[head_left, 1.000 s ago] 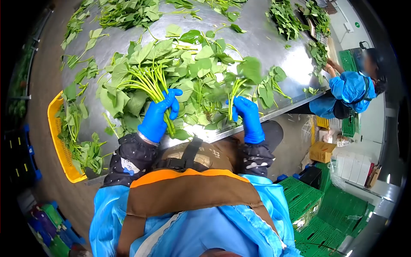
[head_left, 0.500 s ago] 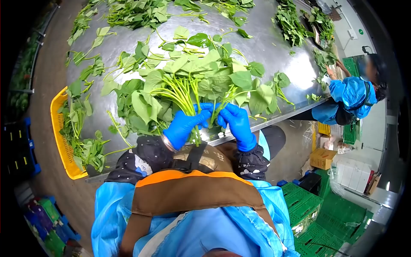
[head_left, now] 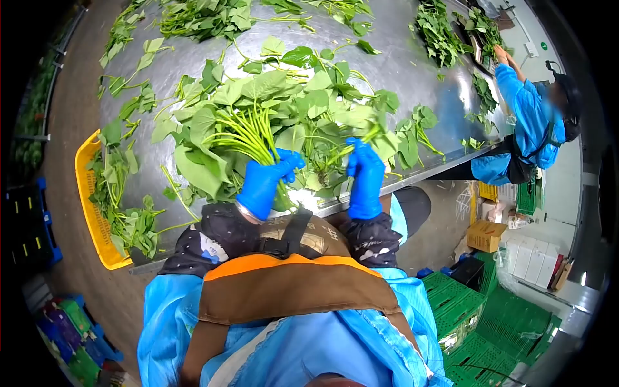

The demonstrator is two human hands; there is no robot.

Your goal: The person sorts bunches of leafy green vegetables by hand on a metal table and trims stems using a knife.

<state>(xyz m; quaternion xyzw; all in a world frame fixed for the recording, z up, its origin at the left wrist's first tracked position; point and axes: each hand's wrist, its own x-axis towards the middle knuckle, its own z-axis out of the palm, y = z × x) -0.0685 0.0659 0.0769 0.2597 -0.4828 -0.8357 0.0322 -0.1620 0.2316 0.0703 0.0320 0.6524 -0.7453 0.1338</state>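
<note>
My left hand (head_left: 263, 184), in a blue glove, is closed round a thick bunch of green stems (head_left: 248, 132), whose broad leaves spread away over the table. To its right my right hand (head_left: 364, 171), also gloved in blue, pinches a small leafy sprig (head_left: 371, 134) that is partly blurred. The two hands are apart. Loose leafy stems (head_left: 316, 145) lie on the metal table between and beyond them.
A yellow crate (head_left: 93, 206) stands at the table's left end, with greens beside it. More leafy piles (head_left: 206, 19) lie on the metal table (head_left: 374, 64). A co-worker (head_left: 532, 122) in blue is at the right. Green crates (head_left: 451, 303) and a cardboard box (head_left: 485, 235) are at the lower right.
My hands first came together near the stems, then parted again, the left moving left and the right moving slightly right and up. The co-worker's arms have reached farther up the table.
</note>
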